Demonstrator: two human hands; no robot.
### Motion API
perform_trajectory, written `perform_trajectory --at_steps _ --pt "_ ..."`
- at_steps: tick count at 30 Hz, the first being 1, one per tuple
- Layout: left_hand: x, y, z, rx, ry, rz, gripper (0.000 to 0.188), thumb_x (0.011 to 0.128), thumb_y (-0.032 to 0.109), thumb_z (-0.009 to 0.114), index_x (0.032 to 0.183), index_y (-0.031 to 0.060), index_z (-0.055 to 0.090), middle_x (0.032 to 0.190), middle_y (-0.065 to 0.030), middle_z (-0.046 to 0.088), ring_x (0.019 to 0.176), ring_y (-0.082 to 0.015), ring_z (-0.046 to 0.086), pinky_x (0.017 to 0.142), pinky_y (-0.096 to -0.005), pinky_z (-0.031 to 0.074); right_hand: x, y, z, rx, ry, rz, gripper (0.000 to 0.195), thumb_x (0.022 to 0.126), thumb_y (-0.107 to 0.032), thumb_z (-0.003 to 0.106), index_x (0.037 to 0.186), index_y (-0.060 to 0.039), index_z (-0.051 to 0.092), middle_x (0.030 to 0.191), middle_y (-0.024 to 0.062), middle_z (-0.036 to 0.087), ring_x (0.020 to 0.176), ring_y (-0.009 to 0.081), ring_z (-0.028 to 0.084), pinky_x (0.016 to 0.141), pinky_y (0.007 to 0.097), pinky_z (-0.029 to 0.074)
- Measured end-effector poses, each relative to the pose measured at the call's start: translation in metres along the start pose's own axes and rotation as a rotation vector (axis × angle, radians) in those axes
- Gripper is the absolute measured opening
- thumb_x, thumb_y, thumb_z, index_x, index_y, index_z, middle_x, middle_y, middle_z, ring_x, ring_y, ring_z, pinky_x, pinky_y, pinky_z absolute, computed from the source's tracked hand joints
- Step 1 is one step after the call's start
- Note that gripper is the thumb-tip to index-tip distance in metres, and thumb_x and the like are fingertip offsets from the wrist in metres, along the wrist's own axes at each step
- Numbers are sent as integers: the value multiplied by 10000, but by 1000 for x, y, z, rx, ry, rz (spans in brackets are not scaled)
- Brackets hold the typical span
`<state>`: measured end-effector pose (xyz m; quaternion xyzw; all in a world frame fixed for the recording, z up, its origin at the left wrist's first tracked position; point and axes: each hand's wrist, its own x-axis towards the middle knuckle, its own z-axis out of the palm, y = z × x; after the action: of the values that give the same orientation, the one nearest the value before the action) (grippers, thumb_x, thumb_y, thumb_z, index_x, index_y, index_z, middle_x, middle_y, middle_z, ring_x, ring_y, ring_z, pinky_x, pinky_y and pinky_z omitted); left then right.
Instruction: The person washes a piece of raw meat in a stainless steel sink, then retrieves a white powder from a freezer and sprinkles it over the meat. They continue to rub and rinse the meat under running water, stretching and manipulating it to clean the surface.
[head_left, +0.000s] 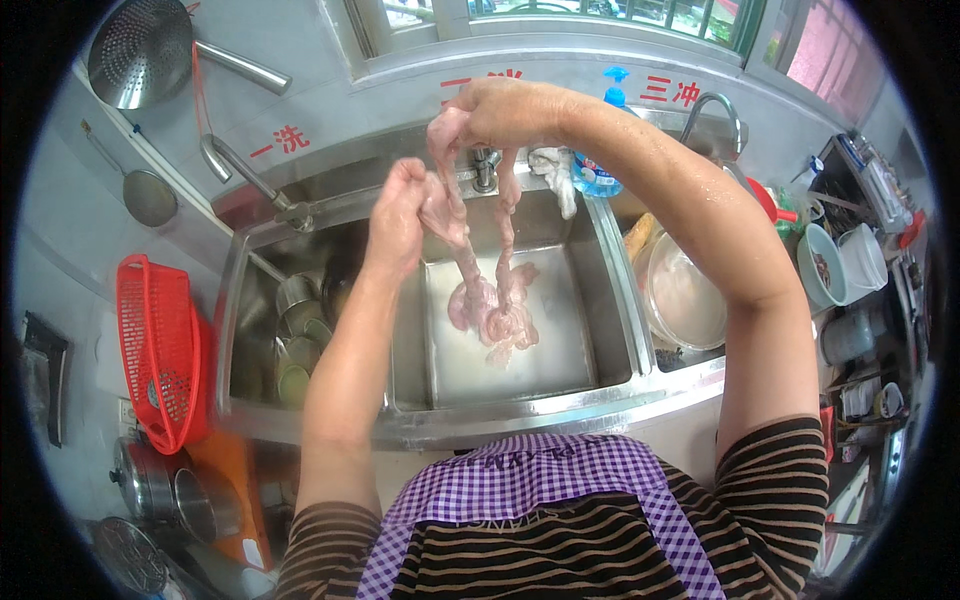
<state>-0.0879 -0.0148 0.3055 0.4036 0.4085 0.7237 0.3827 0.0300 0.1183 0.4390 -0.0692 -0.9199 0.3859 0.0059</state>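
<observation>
Pale pink animal intestines (501, 319) lie bunched in cloudy water in the middle basin of a stainless steel sink (510, 420). Long strands rise from the bunch to both hands. My left hand (397, 217) grips a flap of the slippery tissue left of the strands, above the basin's back left part. Higher and further back, my right hand (502, 112) holds the upper part of the strands, in front of the wall behind the sink. Its fingertips are partly hidden. The faucet (485, 171) of the middle basin stands behind the strands.
Metal pots and bowls (300, 330) sit in the left basin under a curved faucet (251, 180). A white rag (553, 176) and a blue soap bottle (598, 176) stand on the back ledge. The right basin holds a round, clear-rimmed container (679, 292). Red baskets (161, 352) hang at the left.
</observation>
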Motion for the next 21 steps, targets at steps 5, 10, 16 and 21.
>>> perform_trajectory --at_steps 5,10,16,21 --pt "4 1 5 46 28 -4 186 845 64 446 1029 39 462 885 -49 557 834 -138 560 781 -277 449 14 44 35 -293 5 -2 242 719 -218 581 894 -100 699 875 124 676 835 261 647 764 367 491" --pt "0 -5 -2 208 86 -124 225 828 50 437 1042 24 500 943 -32 552 864 -99 533 816 -248 420 -4 37 48 -30 120 158 242 789 -171 545 946 -30 664 858 126 666 817 221 628 756 347 475" --pt "-8 -19 -8 77 107 -181 324 757 46 442 1064 -18 523 993 -53 560 912 -128 528 851 -258 403 5 54 58 -54 73 25 302 723 -210 575 950 -35 671 897 222 646 852 329 636 786 386 483" --pt "-11 -23 -23 238 -75 -358 308 805 87 435 1054 -23 580 871 -45 603 794 -139 562 782 -267 429 5 66 70 -146 162 7 250 738 -181 563 884 2 653 831 212 638 831 328 636 762 394 495"
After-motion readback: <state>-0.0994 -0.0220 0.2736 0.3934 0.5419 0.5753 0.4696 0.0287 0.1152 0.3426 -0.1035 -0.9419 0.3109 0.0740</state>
